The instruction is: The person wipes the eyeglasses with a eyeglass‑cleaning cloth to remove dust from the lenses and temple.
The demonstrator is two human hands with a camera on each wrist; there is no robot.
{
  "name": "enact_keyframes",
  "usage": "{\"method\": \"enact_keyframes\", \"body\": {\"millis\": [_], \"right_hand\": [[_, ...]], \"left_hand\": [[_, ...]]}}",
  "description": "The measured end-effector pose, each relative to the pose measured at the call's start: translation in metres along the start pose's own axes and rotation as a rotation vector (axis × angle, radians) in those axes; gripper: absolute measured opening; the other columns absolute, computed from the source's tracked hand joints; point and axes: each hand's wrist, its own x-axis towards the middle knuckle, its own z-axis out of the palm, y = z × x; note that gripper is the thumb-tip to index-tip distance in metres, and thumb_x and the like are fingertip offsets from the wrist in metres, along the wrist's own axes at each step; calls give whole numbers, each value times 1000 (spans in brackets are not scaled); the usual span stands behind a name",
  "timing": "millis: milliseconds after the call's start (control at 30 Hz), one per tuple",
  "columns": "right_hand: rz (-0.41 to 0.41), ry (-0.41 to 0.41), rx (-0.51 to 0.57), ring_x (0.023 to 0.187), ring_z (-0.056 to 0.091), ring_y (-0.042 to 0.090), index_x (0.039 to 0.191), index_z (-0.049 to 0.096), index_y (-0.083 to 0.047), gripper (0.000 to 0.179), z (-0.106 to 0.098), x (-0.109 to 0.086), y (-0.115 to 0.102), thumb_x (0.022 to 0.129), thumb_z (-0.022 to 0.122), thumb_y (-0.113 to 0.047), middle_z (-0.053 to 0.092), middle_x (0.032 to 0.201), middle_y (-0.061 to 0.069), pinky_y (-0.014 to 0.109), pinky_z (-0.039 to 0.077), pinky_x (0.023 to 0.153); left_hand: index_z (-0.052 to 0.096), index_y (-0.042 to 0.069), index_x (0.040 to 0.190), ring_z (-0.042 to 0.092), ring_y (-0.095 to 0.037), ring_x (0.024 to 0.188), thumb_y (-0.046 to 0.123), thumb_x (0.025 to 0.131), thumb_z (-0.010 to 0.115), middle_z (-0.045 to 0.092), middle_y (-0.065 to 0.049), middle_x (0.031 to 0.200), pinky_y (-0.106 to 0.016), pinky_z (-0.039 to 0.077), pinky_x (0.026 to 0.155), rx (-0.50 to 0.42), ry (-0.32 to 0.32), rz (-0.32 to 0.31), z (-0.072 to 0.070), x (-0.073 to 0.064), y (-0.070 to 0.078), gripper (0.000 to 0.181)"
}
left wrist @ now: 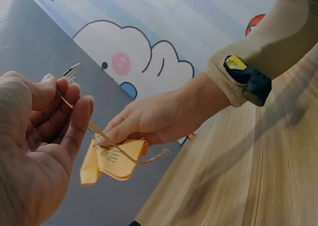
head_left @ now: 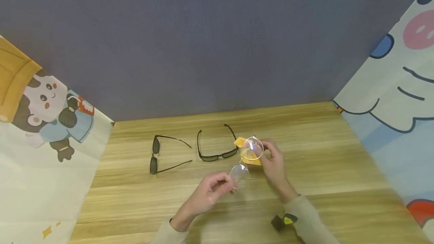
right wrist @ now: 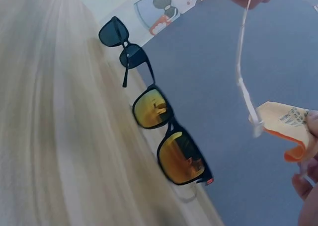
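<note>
Clear-lensed eyeglasses [head_left: 239, 173] with thin metal rims are held up above the table. My left hand [head_left: 208, 193] pinches them at the outer edge of the nearer lens. An orange cloth [left wrist: 119, 160] with dark print hangs folded from my right hand [head_left: 275, 164], pinched between thumb and fingers. Seen from the head, the cloth lies behind the farther lens and shows through it. One thin temple [right wrist: 242, 62] of the eyeglasses hangs down in the right wrist view, its tip overlapping the cloth's edge there.
Two pairs of black-framed sunglasses lie on the wooden table [head_left: 135, 206]. The left sunglasses [head_left: 153, 164] have dark lenses; the middle sunglasses [right wrist: 181, 156] show orange mirrored lenses. A grey panel [head_left: 217, 48] stands behind, with cartoon-printed walls at both sides.
</note>
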Motion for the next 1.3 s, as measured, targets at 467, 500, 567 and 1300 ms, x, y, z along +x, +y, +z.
{"method": "enact_keyframes", "body": {"millis": [467, 500, 567, 1300], "right_hand": [[-201, 45, 86, 90, 60, 6, 102, 66, 14, 23, 2, 18, -26, 81, 68, 23, 68, 100, -7, 17, 53, 85], [-202, 41, 85, 90, 61, 5, 102, 66, 14, 22, 3, 18, -26, 81, 68, 23, 68, 100, -7, 17, 53, 85], [-196, 36, 82, 90, 61, 5, 102, 66, 14, 21, 3, 17, -25, 83, 67, 22, 68, 100, -8, 16, 53, 86], [14, -41, -47, 90, 57, 6, 107, 70, 3, 21, -17, -8, 13, 89, 70, 13, 67, 98, 9, 14, 50, 79]], "left_hand": [[60, -9, 99, 64, -6, 92, -6, 102, 50, 62, -33, 92, -34, 63, 86, -17, -25, 12, 3, -2, -5, 11], [60, -8, 99, 64, -6, 93, -6, 102, 51, 62, -32, 92, -34, 63, 86, -14, -33, 20, 3, -2, -5, 10], [60, -8, 99, 65, -7, 93, -7, 102, 51, 62, -31, 93, -36, 64, 86, -6, -45, 44, 2, -2, -4, 10], [63, 0, 99, 65, -31, 91, -9, 100, 53, 66, -17, 96, -34, 60, 93, 151, -76, 186, -1, 2, -1, 14]]}}
